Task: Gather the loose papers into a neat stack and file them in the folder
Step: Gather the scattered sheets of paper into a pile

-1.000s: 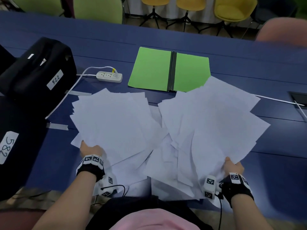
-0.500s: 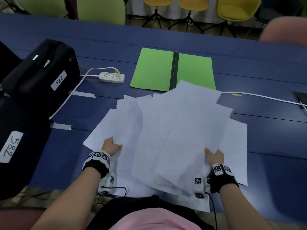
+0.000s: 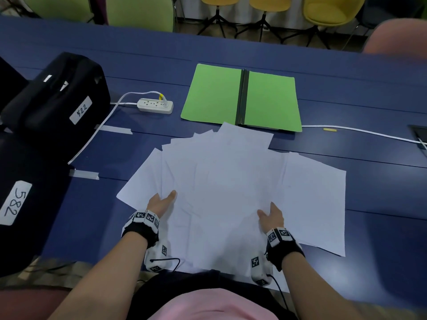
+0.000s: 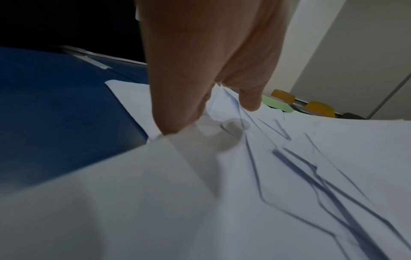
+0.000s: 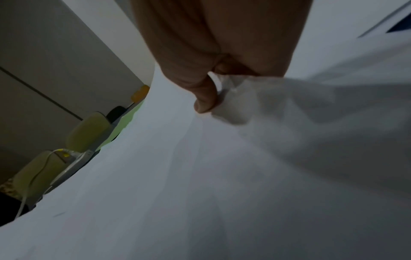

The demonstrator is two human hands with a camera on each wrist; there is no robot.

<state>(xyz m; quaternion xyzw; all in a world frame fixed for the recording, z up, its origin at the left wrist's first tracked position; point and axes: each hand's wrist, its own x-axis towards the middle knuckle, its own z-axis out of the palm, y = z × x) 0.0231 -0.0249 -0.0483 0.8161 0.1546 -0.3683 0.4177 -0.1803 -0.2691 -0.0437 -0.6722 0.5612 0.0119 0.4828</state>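
Several white papers [image 3: 226, 185] lie in one overlapping, uneven pile on the blue table [image 3: 381, 181]. My left hand [image 3: 161, 202] grips the pile's left side, thumb on top and fingers under the sheets [image 4: 255, 158]. My right hand [image 3: 270, 215] grips the right side the same way, its thumb [image 5: 204, 98] pressing on the sheets [image 5: 222, 176]. One sheet [image 3: 316, 199] sticks out to the right and another [image 3: 141, 181] to the left. The green folder [image 3: 212, 93] lies open and flat just beyond the pile, with its dark spine in the middle.
Two black cases [image 3: 57, 100] with numbered labels stand at the left. A white power strip [image 3: 154, 106] and its cable lie left of the folder. Another white cable [image 3: 360, 132] runs to the right edge. Tape strips [image 3: 84, 174] stick to the table. Chairs [image 3: 330, 8] stand behind.
My hands have come together from far apart, merging two fanned bunches of paper into one central pile. The folder's right leaf, partly covered before, now shows fully.
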